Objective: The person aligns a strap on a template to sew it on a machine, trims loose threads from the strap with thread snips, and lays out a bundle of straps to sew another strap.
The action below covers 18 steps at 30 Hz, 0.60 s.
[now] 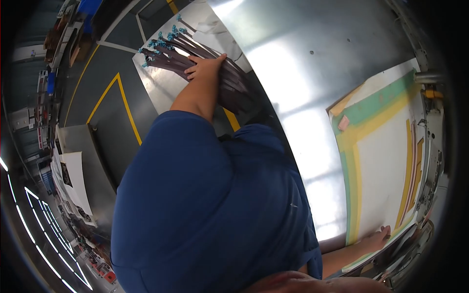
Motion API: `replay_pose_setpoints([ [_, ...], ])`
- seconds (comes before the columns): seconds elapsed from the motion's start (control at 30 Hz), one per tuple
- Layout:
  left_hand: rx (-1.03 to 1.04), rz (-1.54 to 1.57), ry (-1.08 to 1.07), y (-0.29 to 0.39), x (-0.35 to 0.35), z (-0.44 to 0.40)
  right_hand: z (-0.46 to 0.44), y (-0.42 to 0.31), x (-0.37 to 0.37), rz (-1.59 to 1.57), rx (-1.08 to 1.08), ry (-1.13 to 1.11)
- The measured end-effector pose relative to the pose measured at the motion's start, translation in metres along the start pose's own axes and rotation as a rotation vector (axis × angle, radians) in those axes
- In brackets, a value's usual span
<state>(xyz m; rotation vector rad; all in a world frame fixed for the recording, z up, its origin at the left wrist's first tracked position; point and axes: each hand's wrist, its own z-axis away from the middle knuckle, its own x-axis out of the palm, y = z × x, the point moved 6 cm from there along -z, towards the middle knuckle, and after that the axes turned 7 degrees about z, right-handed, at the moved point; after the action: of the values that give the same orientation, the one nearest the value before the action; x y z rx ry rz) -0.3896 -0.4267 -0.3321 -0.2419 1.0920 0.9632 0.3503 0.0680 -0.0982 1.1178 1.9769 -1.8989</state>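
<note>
My left hand (204, 67) lies across a bundle of long dark cables or strips (183, 52) with teal ends. Its fingers curl over one side of the bundle and the thumb is on the other, so it is closed on some of them. The lower ends of the bundle (237, 95) hang past a pale metal surface (154, 85). Far to the right, my right hand (377, 239) rests near the edge of a white board (383, 171) bordered with green and yellow tape. Its visible fingers are stretched out, with nothing seen in them.
A shiny metal table (288, 73) runs between the bundle and the taped board. A small pinkish block (344, 122) lies on the board's corner. Yellow lines mark the dark floor (110, 115). Another metal surface with a white sheet (78, 180) stands at the left.
</note>
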Motion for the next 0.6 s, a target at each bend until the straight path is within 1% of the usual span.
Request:
replay_pose_setpoints([
  [0.07,-0.045,-0.005,-0.012,-0.003,-0.002,-0.006,0.004,-0.001,-0.001,-0.005,-0.039,0.01],
  [0.17,-0.031,-0.012,-0.004,-0.009,-0.006,-0.014,-0.009,0.014,-0.005,-0.012,-0.016,-0.005],
  [0.23,-0.028,-0.011,0.013,-0.009,-0.013,-0.005,-0.009,0.015,-0.005,-0.038,-0.014,-0.007],
  [0.3,0.037,0.019,0.029,-0.004,-0.015,0.021,-0.007,0.013,-0.006,-0.059,-0.017,-0.003],
  [0.33,0.038,0.018,0.03,-0.005,-0.006,0.021,-0.005,0.011,-0.004,-0.062,-0.018,-0.002],
  [0.4,0.17,0.065,0.132,-0.003,0.006,0.015,-0.006,0.013,-0.004,-0.061,-0.02,-0.001],
  [0.43,0.169,0.064,0.132,-0.005,0.005,0.015,-0.009,0.017,-0.005,-0.072,-0.011,-0.005],
  [0.5,0.58,-0.266,0.106,0.016,0.007,0.024,-0.011,0.019,-0.005,-0.084,-0.004,-0.012],
  [0.53,0.58,-0.264,0.107,0.018,0.006,0.024,-0.009,0.018,-0.004,-0.1,0.0,-0.017],
  [0.6,0.803,-0.378,0.065,0.031,0.014,0.03,-0.007,0.017,-0.003,-0.117,0.002,-0.022],
])
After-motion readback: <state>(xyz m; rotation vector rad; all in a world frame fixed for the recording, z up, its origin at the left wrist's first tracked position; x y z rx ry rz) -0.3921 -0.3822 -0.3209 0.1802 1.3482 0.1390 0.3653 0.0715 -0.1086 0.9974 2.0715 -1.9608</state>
